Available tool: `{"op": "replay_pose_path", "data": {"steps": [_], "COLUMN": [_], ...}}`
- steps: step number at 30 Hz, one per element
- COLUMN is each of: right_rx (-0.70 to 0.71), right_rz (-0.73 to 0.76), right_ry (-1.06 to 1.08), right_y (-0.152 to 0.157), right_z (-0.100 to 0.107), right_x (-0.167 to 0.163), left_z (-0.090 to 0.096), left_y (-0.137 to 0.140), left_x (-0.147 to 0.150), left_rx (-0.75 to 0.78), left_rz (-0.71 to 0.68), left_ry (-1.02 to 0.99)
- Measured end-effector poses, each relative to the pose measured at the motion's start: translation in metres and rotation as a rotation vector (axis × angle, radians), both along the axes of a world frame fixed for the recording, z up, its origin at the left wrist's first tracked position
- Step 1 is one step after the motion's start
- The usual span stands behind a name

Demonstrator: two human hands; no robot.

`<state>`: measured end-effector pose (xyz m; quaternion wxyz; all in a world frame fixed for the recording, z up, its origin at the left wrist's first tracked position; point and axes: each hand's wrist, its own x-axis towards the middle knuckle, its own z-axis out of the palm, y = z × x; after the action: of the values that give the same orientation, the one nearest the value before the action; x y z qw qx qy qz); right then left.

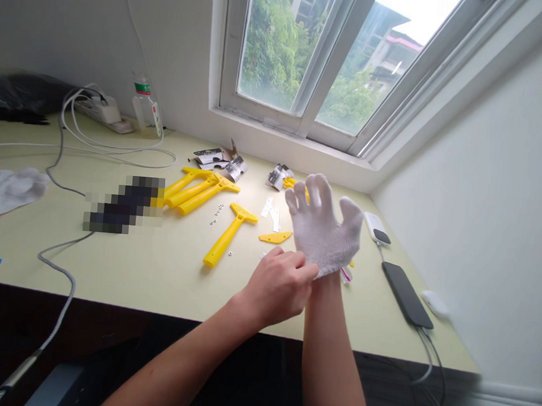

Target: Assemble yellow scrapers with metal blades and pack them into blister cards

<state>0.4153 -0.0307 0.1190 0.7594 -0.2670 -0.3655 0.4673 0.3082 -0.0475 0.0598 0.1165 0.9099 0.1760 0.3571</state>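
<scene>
Your pale yellow table [120, 272] adjoins a white wall beneath a window [306, 55], with yellow handles [223, 243] lying near its middle. Your left hand [281, 285] is closed, pinching the cuff of the white glove [326, 248] at the wrist of your right hand [319, 222], which wears it raised above the table with fingers spread. Pixelation obscures a dark object at left, the left frame edge cuts off a white cloth [6, 191], and the glove partly covers yellow parts [291, 183] behind it.
</scene>
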Motion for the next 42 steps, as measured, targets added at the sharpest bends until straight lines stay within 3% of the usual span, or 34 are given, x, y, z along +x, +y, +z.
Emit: {"op": "replay_pose_path", "data": {"steps": [3,6,11,13,17,20,22,24,27,30,32,35,38,42], "right_rx": [0.064,0.094,-0.093,-0.141,-0.16,-0.159,-0.132,-0.059,0.104,0.229,0.265,0.251,0.231,0.158], "right_rz": [0.11,-0.001,-0.051,-0.058,-0.071,-0.096,-0.1,-0.111,-0.194,-0.269,-0.299,-0.388,-0.501,-0.528], "right_ry": [0.051,0.024,-0.049,-0.078,-0.075,0.024,0.123,0.206,0.303,0.314,0.237,0.022,-0.189,-0.249], "right_y": [0.002,0.013,0.027,0.026,0.018,0.015,0.012,0.007,-0.004,-0.02,-0.029,-0.037,-0.034,-0.023], "right_z": [-0.005,-0.022,-0.047,-0.05,-0.04,-0.027,-0.019,-0.014,-0.007,0.007,0.019,0.03,0.024,-0.007], "right_x": [-0.001,0.002,0.014,0.016,0.017,0.021,0.021,0.018,0.005,-0.011,-0.017,-0.014,-0.006,-0.002], "left_z": [0.001,0.003,0.004,0.003,-0.001,-0.008,-0.012,-0.015,-0.016,-0.015,-0.013,-0.01,-0.01,-0.013], "left_y": [-0.004,-0.004,0.007,0.007,-0.002,-0.006,-0.004,0.0,0.004,-0.001,-0.01,-0.025,-0.035,-0.035], "left_x": [0.001,0.008,0.022,0.023,0.018,0.013,0.012,0.012,0.015,0.015,0.012,0.003,-0.003,0.003], "left_rx": [-0.005,0.009,0.031,0.092,0.242,0.226,0.173,0.074,-0.175,-0.452,-0.532,-0.493,-0.388,-0.162], "left_rz": [0.033,0.143,0.25,0.187,-0.086,-0.129,-0.052,0.112,0.272,0.153,0.011,-0.092,0.006,0.138], "left_ry": [-0.051,-0.147,-0.292,-0.34,-0.379,-0.38,-0.382,-0.348,-0.248,-0.208,-0.163,-0.012,0.051,-0.308]}}
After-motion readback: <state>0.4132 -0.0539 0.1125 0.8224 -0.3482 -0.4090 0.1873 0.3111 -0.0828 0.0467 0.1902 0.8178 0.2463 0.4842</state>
